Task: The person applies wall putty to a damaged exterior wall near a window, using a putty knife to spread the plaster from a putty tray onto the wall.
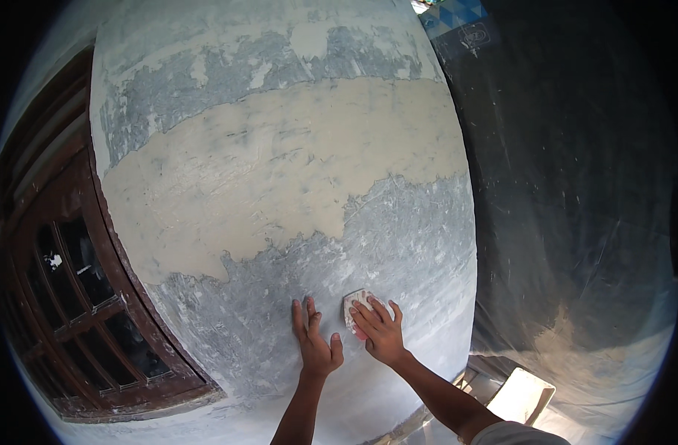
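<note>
Low on a grey, patchily coated wall (406, 230), my right hand (383, 337) presses a small white sanding block (351, 302) with pinkish marks flat to the surface. Its fingers spread over the block's top and right side. To the left of it, my left hand (318, 348) is raised with fingers stretched and holds nothing. The left fingertips are at the wall; whether they touch it I cannot tell. Above both hands a broad beige band of putty (280, 163) crosses the wall, its lower edge ragged.
A dark brown wooden window (94, 311) with glass panes and a frame stands at the left. Dark sheeting (569, 185) hangs along the right, past the wall's edge. A whitish, box-like container (521, 393) sits at the lower right, near my right forearm.
</note>
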